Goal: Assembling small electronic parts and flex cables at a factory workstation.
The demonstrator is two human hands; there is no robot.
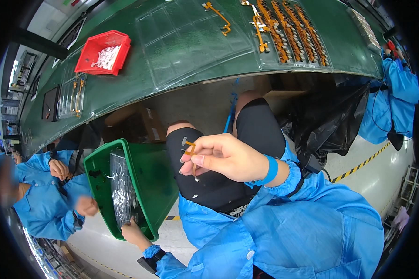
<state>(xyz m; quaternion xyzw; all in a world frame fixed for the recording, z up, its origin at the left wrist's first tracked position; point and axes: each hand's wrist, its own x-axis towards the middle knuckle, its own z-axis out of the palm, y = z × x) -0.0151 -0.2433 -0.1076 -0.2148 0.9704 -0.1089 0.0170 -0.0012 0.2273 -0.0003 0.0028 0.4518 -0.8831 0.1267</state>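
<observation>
My right hand (pixel 230 158) is closed above my lap, pinching a small orange flex cable (pixel 194 169) between thumb and fingers. The cable hangs down with a small pale connector at its lower end, and part of it is hidden by the fingers. Down to the left, my left hand (pixel 134 232) reaches over the near edge of a green bin (pixel 156 186). Its fingers close on the lower end of the shiny clear plastic trays (pixel 122 186) inside; the fingertips are partly hidden.
On the green bench lie a clear tray (pixel 191 44), a loose flex cable (pixel 217 17), a tray with rows of orange flex cables (pixel 288 32) and a red bin (pixel 102 53) of white pieces. A co-worker (pixel 46 200) sits at left. A black bag (pixel 333 121) hangs at right.
</observation>
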